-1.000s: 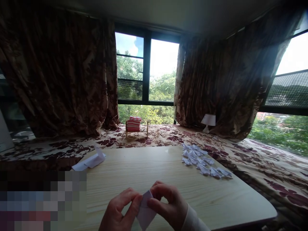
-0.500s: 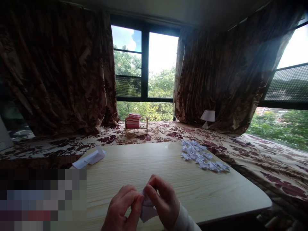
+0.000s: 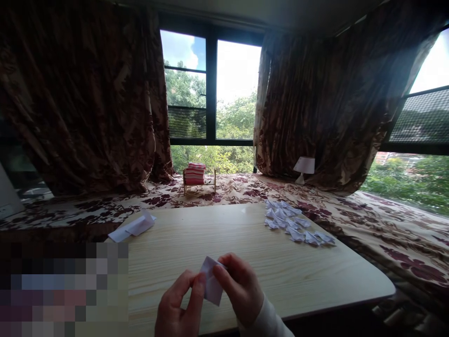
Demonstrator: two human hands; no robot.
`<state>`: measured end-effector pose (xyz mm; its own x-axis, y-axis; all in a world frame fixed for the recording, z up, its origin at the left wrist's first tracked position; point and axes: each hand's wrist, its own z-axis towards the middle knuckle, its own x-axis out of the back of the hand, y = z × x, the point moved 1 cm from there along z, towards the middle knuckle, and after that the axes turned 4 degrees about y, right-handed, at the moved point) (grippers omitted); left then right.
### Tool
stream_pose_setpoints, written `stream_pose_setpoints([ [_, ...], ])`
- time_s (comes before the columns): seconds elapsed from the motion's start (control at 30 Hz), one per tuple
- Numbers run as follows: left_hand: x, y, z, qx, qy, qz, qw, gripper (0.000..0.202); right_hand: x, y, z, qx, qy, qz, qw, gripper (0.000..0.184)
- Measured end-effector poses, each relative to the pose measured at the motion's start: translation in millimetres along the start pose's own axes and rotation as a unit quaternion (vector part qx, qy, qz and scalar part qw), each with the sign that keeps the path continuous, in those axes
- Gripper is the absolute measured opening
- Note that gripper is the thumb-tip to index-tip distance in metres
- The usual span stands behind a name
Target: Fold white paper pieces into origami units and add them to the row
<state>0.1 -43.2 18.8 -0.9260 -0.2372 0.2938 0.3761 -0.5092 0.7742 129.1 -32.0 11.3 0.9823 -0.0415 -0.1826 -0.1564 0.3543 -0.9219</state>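
A small folded piece of white paper (image 3: 212, 286) is held up over the near edge of the table. My left hand (image 3: 180, 304) pinches its left side between thumb and forefinger. On the other side, my right hand (image 3: 242, 285) grips the upper right edge, thumb across the front face. The paper is tilted, with a corner pointing up and crease lines on it. Fingers behind the sheet are hidden.
Several folded white paper pieces (image 3: 293, 222) lie in rows at the table's far right. White paper strips (image 3: 133, 227) rest at its far left. Beyond the pale wooden table (image 3: 175, 248), a small rack (image 3: 199, 183) with striped cloths and a lamp (image 3: 304, 166) stand on floral fabric.
The folded paper has turned and risen between my hands, so its face now shows more fully. Both hands keep their pinch, a little further apart. The view has shifted slightly.
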Motion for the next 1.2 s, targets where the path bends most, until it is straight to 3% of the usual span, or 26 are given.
stream_pose_setpoints([
  [0.27,-1.5,2,1,0.037,-0.076,-0.080,0.993,0.025,1,-3,-1,0.008,-0.018,-0.028,0.999,0.028],
  [0.4,-8.2,0,-3,0.041,-0.036,-0.048,0.997,0.024,0,2,0,-0.007,-0.002,-0.018,1.000,0.032],
  [0.57,-19.2,-3,-13,0.096,0.023,-0.098,0.990,0.022,-2,5,-3,0.021,0.032,-0.013,0.999,0.032],
  [0.77,-13.3,3,1,0.100,-0.026,-0.116,0.988,0.024,2,-1,-4,0.085,-0.001,-0.113,0.990,0.026],
  [0.9,-11.3,8,7,0.073,0.010,-0.124,0.990,0.023,0,1,-2,0.063,0.013,-0.125,0.990,0.027],
  [0.97,-13.1,7,5,0.097,0.028,-0.162,0.982,0.023,-2,1,-2,0.061,0.015,-0.116,0.991,0.027],
  [1.07,-13.7,1,3,0.201,0.025,-0.258,0.945,0.025,-3,-3,-3,0.072,-0.002,-0.102,0.992,0.026],
  [1.13,-9.9,-2,5,0.248,-0.002,-0.293,0.923,0.027,-1,-6,-3,0.070,-0.006,-0.098,0.993,0.026],
  [1.2,-3.4,-3,10,0.236,-0.059,-0.275,0.930,0.026,4,-7,-2,0.073,-0.006,-0.107,0.992,0.027],
])
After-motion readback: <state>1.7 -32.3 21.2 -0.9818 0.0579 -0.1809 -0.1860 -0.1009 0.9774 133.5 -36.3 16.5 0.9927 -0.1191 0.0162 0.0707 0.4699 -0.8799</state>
